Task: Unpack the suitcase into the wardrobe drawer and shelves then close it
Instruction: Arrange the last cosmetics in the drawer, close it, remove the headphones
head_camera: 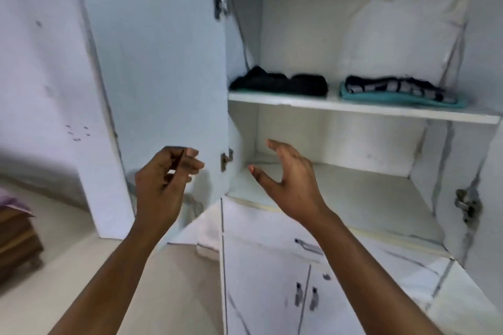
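the wardrobe (353, 35) is seen with its left door (158, 76) swung wide open, the white interior exposed. on the upper shelf (353, 110) two piles of folded clothes are laid well apart: a black pile (280, 83) at the left end and, further right, a dark striped garment (394, 87) stacked on a teal one (402, 99). the lower shelf (353, 193) beneath is shown bare. the left hand (163, 179) is held up in front of the lower edge of the open door, its fingers loosely curled and gripping nothing; whether the door is touched cannot be told. the right hand (291, 179) is held spread open, palm turned left, thumb and fingers apart, raised before the front edge of the lower shelf with nothing in it. below the shelves, a drawer front with a metal handle (309, 246) is seen shut, and under it a pair of closed lower doors with two upright handles (306, 298). at the far left, part of a brown wooden piece of furniture (16, 239) stands on the pale floor (81, 266). the suitcase is out of view.
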